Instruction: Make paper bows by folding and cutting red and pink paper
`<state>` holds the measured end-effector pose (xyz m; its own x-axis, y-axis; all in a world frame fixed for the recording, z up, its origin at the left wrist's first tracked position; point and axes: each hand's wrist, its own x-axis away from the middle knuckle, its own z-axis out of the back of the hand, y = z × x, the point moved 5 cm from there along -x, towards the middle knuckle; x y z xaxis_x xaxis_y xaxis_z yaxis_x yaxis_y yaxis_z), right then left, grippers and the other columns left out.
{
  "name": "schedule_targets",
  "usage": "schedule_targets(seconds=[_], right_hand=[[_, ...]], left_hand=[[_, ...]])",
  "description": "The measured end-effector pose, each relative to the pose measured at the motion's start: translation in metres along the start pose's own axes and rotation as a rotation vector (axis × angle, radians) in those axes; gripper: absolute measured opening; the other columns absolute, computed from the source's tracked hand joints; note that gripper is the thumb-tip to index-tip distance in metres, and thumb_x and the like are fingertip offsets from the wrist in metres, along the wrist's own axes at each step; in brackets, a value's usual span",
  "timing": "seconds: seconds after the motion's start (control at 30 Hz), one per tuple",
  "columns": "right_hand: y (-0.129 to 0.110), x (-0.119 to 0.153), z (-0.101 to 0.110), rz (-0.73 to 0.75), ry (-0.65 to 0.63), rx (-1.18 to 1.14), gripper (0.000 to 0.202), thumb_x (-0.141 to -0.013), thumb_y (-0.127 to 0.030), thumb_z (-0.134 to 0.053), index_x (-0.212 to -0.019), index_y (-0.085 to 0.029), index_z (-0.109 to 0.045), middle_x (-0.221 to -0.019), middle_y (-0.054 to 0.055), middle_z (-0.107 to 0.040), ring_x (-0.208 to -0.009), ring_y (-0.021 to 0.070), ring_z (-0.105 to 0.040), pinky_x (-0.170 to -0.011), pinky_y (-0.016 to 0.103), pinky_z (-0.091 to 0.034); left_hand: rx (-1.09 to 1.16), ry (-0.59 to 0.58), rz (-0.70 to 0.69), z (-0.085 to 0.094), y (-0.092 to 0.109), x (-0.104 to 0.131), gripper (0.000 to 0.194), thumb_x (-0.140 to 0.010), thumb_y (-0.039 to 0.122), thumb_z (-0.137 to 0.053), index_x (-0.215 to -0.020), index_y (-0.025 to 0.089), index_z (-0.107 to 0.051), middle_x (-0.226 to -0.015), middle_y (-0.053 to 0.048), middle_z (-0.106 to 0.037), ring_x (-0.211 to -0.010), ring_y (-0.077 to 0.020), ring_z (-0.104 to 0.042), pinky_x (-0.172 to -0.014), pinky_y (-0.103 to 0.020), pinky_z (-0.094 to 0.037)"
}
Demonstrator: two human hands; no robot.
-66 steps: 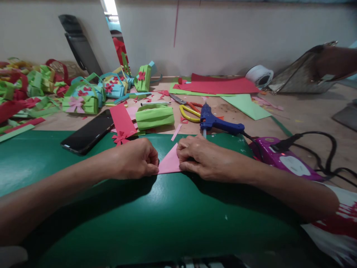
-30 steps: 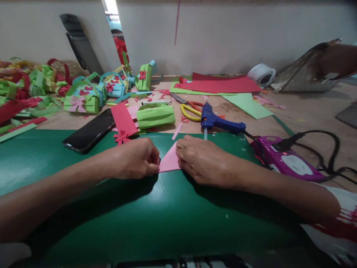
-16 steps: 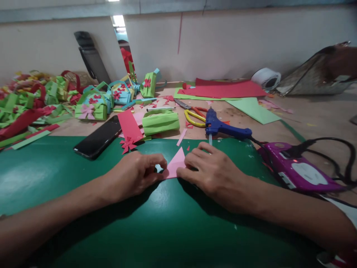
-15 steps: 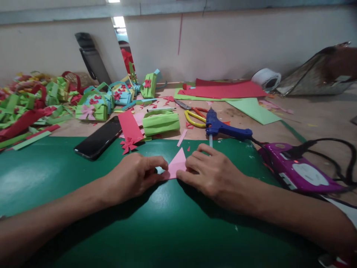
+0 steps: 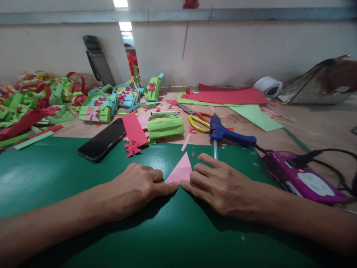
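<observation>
A small piece of pink paper [image 5: 180, 170], folded to a triangle with its tip pointing away from me, lies on the green mat [image 5: 156, 238]. My left hand [image 5: 141, 186] has its fingers curled, with the thumb laid along the paper's near edge. From the other side, my right hand [image 5: 220, 182] holds the paper's right edge, its thumb at the bottom corner meeting the left thumb. The undersides of the fingers are hidden. Just beyond are a red paper flower [image 5: 132, 148], a red paper strip [image 5: 135, 128] and a green folded paper box [image 5: 165, 127].
A blue glue gun [image 5: 228, 133] stands behind my right hand, its cord near a purple power strip [image 5: 306, 178]. Scissors [image 5: 198, 124] lie beside it. A phone [image 5: 102, 140] rests at left. Finished paper bags [image 5: 96, 112], red sheets [image 5: 228, 94] and a bottle [image 5: 99, 61] are farther back.
My left thumb has slid right along the paper's near edge to meet my right thumb. The triangle now shows more fully, and the whole view has shifted slightly.
</observation>
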<state>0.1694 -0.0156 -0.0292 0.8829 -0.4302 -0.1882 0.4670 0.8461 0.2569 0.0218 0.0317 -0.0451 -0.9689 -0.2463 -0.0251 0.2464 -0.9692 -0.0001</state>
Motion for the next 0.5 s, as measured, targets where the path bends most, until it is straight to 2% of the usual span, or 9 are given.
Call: schedule_targets(seconds=[0.2, 0.33, 0.5], right_hand=[[0.002, 0.012, 0.002, -0.028, -0.032, 0.010, 0.028, -0.095, -0.011, -0.037, -0.100, -0.010, -0.065, -0.075, 0.004, -0.059, -0.072, 0.0205, -0.051, -0.084, 0.046, -0.037], [0.002, 0.022, 0.001, -0.035, -0.071, 0.023, 0.024, -0.094, -0.012, -0.042, -0.109, -0.009, -0.061, -0.080, 0.006, -0.060, -0.077, 0.0210, -0.052, -0.086, 0.048, -0.038], [0.002, 0.025, 0.002, -0.038, -0.054, 0.031, 0.025, -0.093, -0.010, -0.041, -0.108, -0.009, -0.061, -0.080, 0.006, -0.061, -0.077, 0.0211, -0.052, -0.088, 0.050, -0.038]], left_hand=[[-0.031, -0.056, -0.002, 0.004, 0.002, 0.008, 0.037, -0.092, 0.009, -0.037, -0.123, 0.027, -0.048, -0.071, 0.001, -0.056, -0.058, -0.0131, -0.050, -0.049, -0.027, -0.027], [-0.039, -0.008, 0.000, 0.005, 0.000, 0.015, 0.038, -0.091, 0.008, -0.037, -0.122, 0.026, -0.049, -0.069, 0.001, -0.055, -0.057, -0.0131, -0.050, -0.049, -0.027, -0.029], [-0.019, 0.052, 0.007, 0.000, -0.004, 0.028, 0.040, -0.092, 0.008, -0.035, -0.125, 0.027, -0.046, -0.069, 0.002, -0.054, -0.055, -0.0131, -0.048, -0.049, -0.027, -0.029]])
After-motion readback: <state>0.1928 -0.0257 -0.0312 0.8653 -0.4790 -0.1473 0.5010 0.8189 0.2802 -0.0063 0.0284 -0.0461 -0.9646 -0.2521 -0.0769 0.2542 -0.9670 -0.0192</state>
